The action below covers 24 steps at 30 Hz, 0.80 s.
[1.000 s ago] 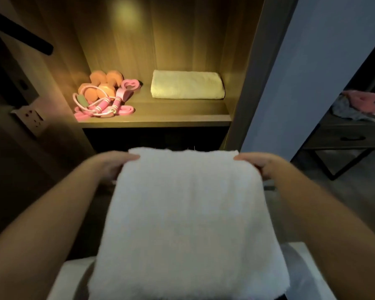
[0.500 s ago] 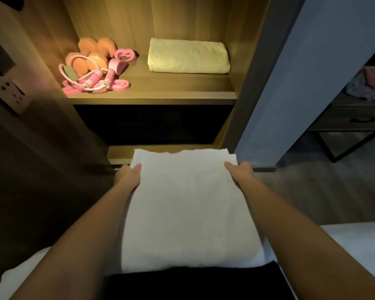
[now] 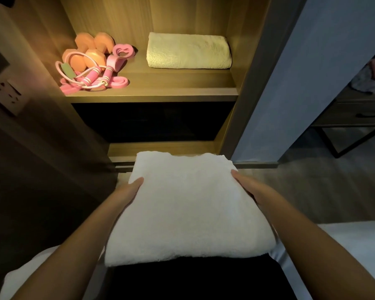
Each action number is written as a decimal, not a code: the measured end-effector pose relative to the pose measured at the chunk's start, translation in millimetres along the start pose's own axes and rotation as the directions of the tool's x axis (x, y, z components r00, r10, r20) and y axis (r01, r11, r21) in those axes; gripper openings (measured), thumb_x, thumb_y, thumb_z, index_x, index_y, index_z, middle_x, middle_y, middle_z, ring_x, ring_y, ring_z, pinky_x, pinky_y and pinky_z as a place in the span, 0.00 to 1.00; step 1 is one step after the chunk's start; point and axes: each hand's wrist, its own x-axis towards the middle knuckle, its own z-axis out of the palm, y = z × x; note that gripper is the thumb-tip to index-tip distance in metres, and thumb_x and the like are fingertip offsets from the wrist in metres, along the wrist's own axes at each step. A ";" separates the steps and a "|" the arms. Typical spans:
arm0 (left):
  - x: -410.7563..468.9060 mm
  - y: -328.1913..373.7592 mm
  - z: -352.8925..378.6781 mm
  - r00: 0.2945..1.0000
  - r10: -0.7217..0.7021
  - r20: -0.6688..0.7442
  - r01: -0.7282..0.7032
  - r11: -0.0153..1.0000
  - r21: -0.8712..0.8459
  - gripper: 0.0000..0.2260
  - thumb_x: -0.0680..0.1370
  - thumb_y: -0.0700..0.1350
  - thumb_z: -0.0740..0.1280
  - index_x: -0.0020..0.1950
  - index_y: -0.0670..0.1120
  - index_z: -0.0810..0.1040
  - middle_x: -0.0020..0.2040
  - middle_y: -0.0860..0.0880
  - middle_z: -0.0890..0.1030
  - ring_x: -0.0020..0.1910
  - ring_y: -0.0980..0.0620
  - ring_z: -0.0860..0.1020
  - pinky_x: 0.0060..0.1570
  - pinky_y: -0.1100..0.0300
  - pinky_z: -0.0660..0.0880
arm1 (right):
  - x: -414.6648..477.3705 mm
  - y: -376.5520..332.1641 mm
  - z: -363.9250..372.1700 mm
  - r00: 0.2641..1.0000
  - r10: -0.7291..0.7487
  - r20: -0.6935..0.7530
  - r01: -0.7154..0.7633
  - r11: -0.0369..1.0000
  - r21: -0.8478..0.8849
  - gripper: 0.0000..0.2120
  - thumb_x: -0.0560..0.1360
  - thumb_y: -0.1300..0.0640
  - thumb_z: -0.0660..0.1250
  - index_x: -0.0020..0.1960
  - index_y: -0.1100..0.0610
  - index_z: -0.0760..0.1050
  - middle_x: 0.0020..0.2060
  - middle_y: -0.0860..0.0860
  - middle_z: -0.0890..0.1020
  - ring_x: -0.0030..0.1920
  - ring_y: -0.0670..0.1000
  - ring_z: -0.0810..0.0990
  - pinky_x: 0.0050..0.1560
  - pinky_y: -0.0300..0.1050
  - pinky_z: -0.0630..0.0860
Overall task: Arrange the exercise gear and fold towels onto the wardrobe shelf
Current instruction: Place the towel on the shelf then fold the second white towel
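Below the lit shelf (image 3: 182, 88), the white towel (image 3: 188, 208) is folded and held flat. Left hand (image 3: 128, 191) and right hand (image 3: 247, 188) each grip a side edge. Gear pile (image 3: 89, 68) and yellow towel (image 3: 188, 50) are already shelved. Next, probably: lift it and stack it square on the yellow towel.

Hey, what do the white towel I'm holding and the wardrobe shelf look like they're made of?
The white towel looks like terry cloth: soft, matte, fuzzy nap. The wardrobe shelf is likely wood-grain laminate or veneer: smooth satin, straight grain lines.
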 end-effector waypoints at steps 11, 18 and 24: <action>-36.7 13.4 28.2 0.946 0.308 -0.096 -0.301 0.950 0.082 0.14 0.81 0.58 0.59 0.54 0.48 0.72 0.44 0.51 0.77 0.41 0.52 0.75 0.35 0.60 0.68 | -15.0 -8.5 44.4 0.956 -0.256 -0.144 0.230 0.957 -0.174 0.25 0.80 0.40 0.57 0.69 0.57 0.70 0.58 0.55 0.78 0.53 0.55 0.77 0.51 0.48 0.71; -10.1 2.8 -5.5 0.978 0.148 -0.146 -0.135 0.986 0.095 0.25 0.81 0.58 0.60 0.67 0.39 0.73 0.54 0.41 0.77 0.47 0.44 0.75 0.47 0.52 0.71 | 0.1 4.3 7.4 0.965 -0.063 -0.253 0.053 0.997 -0.047 0.26 0.79 0.40 0.60 0.69 0.56 0.69 0.62 0.57 0.77 0.54 0.58 0.77 0.54 0.55 0.74; -24.8 -11.6 -14.0 0.999 0.046 -0.027 -0.046 0.999 0.017 0.26 0.80 0.59 0.61 0.68 0.40 0.72 0.61 0.41 0.77 0.58 0.39 0.76 0.53 0.50 0.72 | -22.0 15.8 -0.4 0.996 0.086 -0.035 -0.080 0.987 0.137 0.19 0.77 0.36 0.60 0.50 0.52 0.74 0.49 0.55 0.80 0.45 0.54 0.78 0.43 0.50 0.74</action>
